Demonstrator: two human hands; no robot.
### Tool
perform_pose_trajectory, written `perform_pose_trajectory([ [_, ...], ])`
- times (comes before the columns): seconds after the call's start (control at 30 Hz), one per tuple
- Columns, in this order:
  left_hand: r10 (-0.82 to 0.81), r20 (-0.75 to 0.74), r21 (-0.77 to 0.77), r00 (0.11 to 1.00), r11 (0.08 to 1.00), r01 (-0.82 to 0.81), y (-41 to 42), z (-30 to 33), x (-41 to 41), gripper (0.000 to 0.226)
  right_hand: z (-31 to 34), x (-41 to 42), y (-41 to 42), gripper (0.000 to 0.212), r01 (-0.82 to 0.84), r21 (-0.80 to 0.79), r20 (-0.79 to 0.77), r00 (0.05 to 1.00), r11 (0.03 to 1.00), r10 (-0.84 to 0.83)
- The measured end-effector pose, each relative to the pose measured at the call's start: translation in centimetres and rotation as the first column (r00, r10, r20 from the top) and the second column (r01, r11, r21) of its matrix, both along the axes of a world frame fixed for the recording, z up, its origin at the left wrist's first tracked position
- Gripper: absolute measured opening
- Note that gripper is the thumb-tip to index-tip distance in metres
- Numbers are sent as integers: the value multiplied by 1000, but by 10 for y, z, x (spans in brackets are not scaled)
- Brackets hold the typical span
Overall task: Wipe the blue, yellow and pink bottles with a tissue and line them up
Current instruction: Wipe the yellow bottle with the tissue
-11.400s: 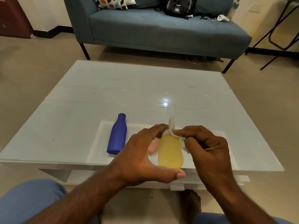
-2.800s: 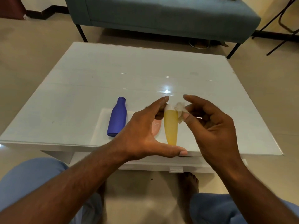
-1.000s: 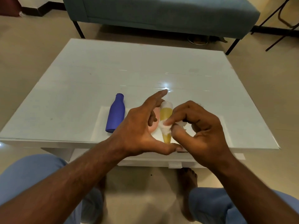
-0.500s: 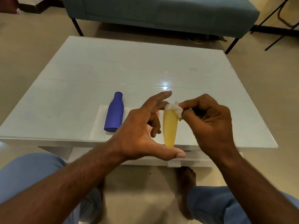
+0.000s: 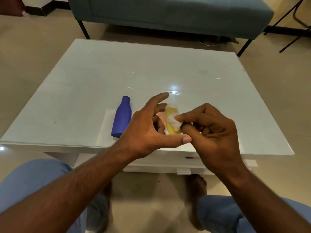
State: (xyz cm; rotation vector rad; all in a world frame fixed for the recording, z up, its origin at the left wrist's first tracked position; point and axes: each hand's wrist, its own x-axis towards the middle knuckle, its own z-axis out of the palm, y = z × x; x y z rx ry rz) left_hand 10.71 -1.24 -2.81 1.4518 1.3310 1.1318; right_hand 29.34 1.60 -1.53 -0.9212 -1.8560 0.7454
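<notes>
The yellow bottle [image 5: 170,121] is held above the worktop [image 5: 168,68], long axis running 12 to 6 o'clock, cap end at 12. The left hand [image 5: 148,130] clamps it end to end, thumb under the base. The right hand [image 5: 210,130], at 3 o'clock, pinches the tissue [image 5: 174,121] against its side. The blue bottle [image 5: 122,117] lies at 9 o'clock; the pink bottle [image 5: 161,116] is mostly hidden behind.

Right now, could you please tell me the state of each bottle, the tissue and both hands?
blue bottle: lying on its side on the table, untouched.
yellow bottle: held up off the table, being wiped.
pink bottle: mostly hidden behind the hands; state unclear.
tissue: crumpled, pressed against the yellow bottle.
left hand: steadying the yellow bottle, forefinger raised.
right hand: pinching the tissue.
</notes>
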Motion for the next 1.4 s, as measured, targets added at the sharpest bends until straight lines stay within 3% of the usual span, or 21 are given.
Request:
perform_pose_trajectory([
  [0.1, -6, 42, -5, 999, 1000, 6, 1, 2, -1, 112, 9, 2, -5, 22, -88, 9, -82, 993, 996, 88],
  [0.23, -68, -4, 32, 998, 997, 68, -2, 1, 1, 115, 15, 0, -6, 11, -158, -11, -93, 983, 987, 156],
  [0.33, -92, -41, 51, 995, 994, 94, -7, 3, 7, 116, 12, 2, 4, 7, -85, -87, -96, 992, 993, 77],
  [0.47, -91, -34, 85, 995, 992, 93, -9, 2, 10, 114, 7, 6, 13, 22, 19, -245, -160, 985, 969, -59],
  [0.6, -33, -82, 104, 996, 994, 42, -7, -2, 7, 117, 7, 3, 5, 15, -48, -176, -117, 993, 983, 28],
  [0.73, 49, -61, 125, 997, 991, -41, -2, -3, 1, 110, 8, -2, -2, 21, -139, -106, -99, 987, 985, 129],
  [0.83, 47, 37, 100, 998, 994, -50, -2, -2, 5, 100, 5, -3, 1, 15, -38, -151, -134, 991, 988, 18],
  [0.97, 24, 178, 74, 984, 997, -37, -6, 5, 12, 99, 5, 0, 5, 22, 52, -153, -178, 981, 987, -80],
  [1.13, 96, 419, 2, 903, 994, -107, -4, 13, 18, 106, 0, -1, 3, 21, 22, -189, -194, 979, 982, -60],
  [1.23, 172, 569, -131, 804, 984, -118, -1, 13, 19, 108, 2, -5, -2, 41, -70, -115, -146, 988, 991, 53],
  [1.3, 152, 612, -171, 776, 984, -59, 0, 11, 17, 102, 1, -6, -4, 50, -66, -16, -71, 995, 998, 64],
  [1.4, 61, 628, -180, 776, 981, 69, 1, 10, 15, 76, -1, -5, 0, 42, 20, 29, -75, 997, 999, -17],
])
